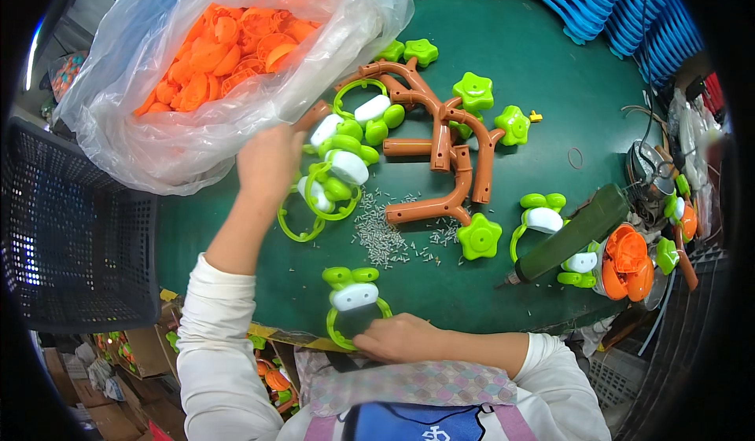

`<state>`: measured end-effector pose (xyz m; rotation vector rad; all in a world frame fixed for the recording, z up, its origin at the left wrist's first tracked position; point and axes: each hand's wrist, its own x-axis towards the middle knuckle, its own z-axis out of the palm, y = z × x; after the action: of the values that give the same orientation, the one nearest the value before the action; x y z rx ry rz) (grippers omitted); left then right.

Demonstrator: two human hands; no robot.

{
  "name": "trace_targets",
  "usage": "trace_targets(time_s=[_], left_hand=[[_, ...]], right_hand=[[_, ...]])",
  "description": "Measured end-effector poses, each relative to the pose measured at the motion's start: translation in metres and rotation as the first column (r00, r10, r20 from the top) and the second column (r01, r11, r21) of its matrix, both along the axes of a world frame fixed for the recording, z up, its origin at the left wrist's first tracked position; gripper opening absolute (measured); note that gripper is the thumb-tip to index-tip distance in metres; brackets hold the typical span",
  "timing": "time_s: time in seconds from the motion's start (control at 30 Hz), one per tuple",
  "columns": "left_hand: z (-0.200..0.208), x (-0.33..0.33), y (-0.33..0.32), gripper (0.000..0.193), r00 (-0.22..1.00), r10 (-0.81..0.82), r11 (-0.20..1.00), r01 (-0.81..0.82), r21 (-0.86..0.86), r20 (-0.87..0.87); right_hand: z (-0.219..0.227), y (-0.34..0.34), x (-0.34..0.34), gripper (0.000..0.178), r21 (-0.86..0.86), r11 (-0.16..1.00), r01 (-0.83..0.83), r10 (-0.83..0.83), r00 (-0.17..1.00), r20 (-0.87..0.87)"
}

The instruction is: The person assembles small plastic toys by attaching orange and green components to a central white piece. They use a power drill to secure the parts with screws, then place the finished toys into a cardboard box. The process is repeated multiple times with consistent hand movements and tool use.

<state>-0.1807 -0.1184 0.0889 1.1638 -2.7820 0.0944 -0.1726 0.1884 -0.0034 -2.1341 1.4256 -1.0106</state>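
Observation:
My left hand [271, 162] is closed around a brown plastic tube [314, 115], whose end sticks out past the fingers; the rest is hidden. Beside it lies a cluster of bright green rings with white and green animal-head-like pieces [346, 167]. At the table's near edge my right hand [397, 337] is closed on the rim of another green ring part [335, 332]; its white piece and two green knobs point away from me. Ahead of that part, small silver screws [381, 233] lie in a loose pile. Brown branch-shaped tubes [425, 209] with green star knobs [479, 237] lie beyond.
A clear plastic bag [338, 44] of orange shells [208, 56] stands far left, above a dark crate [79, 229]. A dark green power screwdriver [574, 233] lies right, near a container of orange parts [627, 264]. Blue curved pieces [582, 1] are stacked at the back.

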Motion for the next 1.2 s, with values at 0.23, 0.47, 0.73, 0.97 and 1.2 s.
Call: trace_targets(time_s=[0.23,0.47,0.73,0.97,1.2], left_hand=[[-0.068,0.025,-0.077,0.034,0.978,0.137,0.926,-0.071,0.371,-0.155],[0.016,0.097,-0.073,0.039,0.932,-0.014,0.534,0.314,0.785,-0.363],[0.011,0.258,0.044,0.052,0.941,-0.328,0.763,0.316,0.565,-0.084],[-0.063,0.267,0.102,0.047,0.875,-0.36,0.876,0.436,0.207,-0.322],[-0.06,0.249,0.118,0.033,0.682,-0.546,0.756,0.652,0.065,-0.487]], right_hand=[[0.004,-0.002,0.007,0.014,-0.065,0.998,-0.012,0.008,0.999,-0.054],[0.015,-0.001,0.011,0.014,-0.001,1.0,0.015,-0.015,0.986,-0.167],[0.024,-0.006,0.018,0.018,0.108,0.993,0.04,-0.021,0.984,-0.176],[0.043,-0.014,0.027,0.017,0.225,0.973,0.056,0.029,0.934,-0.356],[0.043,-0.019,0.043,0.025,0.221,0.961,0.166,-0.09,0.944,-0.319]])
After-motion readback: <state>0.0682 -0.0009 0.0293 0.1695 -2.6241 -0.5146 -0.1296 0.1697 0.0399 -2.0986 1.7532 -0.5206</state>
